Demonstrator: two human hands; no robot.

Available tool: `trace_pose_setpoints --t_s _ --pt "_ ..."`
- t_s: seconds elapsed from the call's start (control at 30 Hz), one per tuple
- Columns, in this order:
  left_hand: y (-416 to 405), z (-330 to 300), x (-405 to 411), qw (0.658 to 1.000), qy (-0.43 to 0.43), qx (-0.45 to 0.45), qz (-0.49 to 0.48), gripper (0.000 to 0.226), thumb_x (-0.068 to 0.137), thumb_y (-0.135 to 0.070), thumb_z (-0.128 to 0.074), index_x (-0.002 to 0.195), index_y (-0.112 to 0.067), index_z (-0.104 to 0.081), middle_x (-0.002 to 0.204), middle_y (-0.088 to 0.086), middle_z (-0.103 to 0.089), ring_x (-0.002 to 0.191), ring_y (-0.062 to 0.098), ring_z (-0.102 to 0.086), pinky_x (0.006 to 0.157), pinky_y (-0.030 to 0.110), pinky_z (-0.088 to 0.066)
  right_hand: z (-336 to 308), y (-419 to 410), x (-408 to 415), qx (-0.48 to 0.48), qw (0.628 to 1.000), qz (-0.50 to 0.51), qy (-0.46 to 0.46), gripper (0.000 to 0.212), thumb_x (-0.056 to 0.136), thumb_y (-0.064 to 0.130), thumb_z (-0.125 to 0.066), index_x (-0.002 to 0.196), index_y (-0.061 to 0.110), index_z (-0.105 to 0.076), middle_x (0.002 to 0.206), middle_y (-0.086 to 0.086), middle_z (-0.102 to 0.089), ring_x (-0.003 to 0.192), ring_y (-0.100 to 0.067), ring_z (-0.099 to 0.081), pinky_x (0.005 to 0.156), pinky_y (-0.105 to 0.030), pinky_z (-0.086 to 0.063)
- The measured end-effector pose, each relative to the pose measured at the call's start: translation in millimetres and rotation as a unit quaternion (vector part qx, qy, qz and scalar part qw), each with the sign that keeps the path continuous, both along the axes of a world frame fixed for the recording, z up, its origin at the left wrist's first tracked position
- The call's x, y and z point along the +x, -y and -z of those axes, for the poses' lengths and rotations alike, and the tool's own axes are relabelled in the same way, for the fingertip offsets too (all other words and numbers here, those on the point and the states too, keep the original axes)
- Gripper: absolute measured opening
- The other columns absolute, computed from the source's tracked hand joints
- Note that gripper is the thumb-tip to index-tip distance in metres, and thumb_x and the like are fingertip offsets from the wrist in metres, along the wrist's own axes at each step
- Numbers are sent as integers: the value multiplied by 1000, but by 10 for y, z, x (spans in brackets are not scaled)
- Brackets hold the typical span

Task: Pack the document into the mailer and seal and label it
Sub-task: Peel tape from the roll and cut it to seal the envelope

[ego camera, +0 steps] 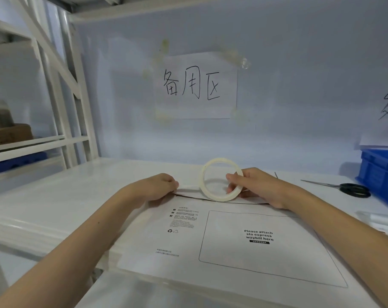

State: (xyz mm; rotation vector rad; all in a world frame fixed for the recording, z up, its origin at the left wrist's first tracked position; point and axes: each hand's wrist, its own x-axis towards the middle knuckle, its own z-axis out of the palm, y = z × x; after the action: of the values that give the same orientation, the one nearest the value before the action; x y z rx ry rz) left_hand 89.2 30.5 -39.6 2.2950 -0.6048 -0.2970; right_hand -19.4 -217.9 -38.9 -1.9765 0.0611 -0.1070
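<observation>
My right hand [253, 187] grips a roll of tape [220, 178], fingers curled through its open middle and thumb against the outer rim, holding the ring upright on its edge. The roll stands on the far edge of the mailer [233, 236], which lies flat on the white surface [55, 207] beneath both my forearms, its printed face up. A short strip of tape [188, 187] runs from the roll toward my left hand [157, 185], which sits just beside the roll with its fingers curled down, pressing the strip's end onto the mailer's flap edge. Whether that hand pinches the tape or only presses it I cannot tell. Nearer to me than both hands, the mailer shows a large outlined box reading "Please attach sto express waybill here", with small printed lines and a recycling mark under my left wrist. Well out past my right hand a pair of black-handled scissors [344, 188] lies on the surface, blades pointing back toward my hand, and beyond them stands a blue bin [381, 176]. Straight ahead of my hands, a paper sign [197, 85] with handwritten characters is taped to the wall. Off beyond my left hand a white shelf frame [62, 96] rises.
</observation>
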Motion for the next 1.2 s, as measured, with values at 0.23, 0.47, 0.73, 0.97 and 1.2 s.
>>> trace_pose_setpoints --t_s 0.23,0.47,0.73,0.97,1.2 --pt "-2 68 9 997 54 56 9 26 103 -33 -39 91 -14 -52 85 5 -55 72 21 -48 63 28 -38 -30 63 -54 118 989 -79 -31 17 84 23 -68 92 9 -63 98 -14 -72 93 -20 -66 92 -28 -49" --pt "-50 65 1 996 62 61 15 24 103 -32 -41 91 -13 -51 71 1 -51 53 17 -44 47 23 -36 -10 103 -23 135 986 -97 -29 19 93 13 -58 111 8 -61 95 -13 -66 94 -23 -61 96 -30 -47" --pt "-55 45 10 990 83 106 32 23 102 -31 -41 93 -14 -53 79 -1 -55 63 17 -49 57 27 -39 -20 43 -28 158 983 -95 -22 44 88 25 -60 131 21 -58 84 -9 -58 89 -22 -54 94 -31 -44" --pt "-68 32 -20 999 50 9 14 18 100 -22 -43 87 -14 -53 76 -1 -51 64 15 -44 58 26 -34 -13 28 -19 137 986 -91 -20 45 85 30 -61 130 25 -60 85 -8 -60 91 -23 -52 100 -38 -38" --pt "-73 14 -33 992 2 -129 -11 25 86 -21 -54 65 -18 -40 71 5 -34 60 18 -28 57 31 -22 6 52 -11 135 987 -87 -11 41 88 30 -61 128 27 -62 89 -9 -61 94 -23 -52 96 -36 -37"
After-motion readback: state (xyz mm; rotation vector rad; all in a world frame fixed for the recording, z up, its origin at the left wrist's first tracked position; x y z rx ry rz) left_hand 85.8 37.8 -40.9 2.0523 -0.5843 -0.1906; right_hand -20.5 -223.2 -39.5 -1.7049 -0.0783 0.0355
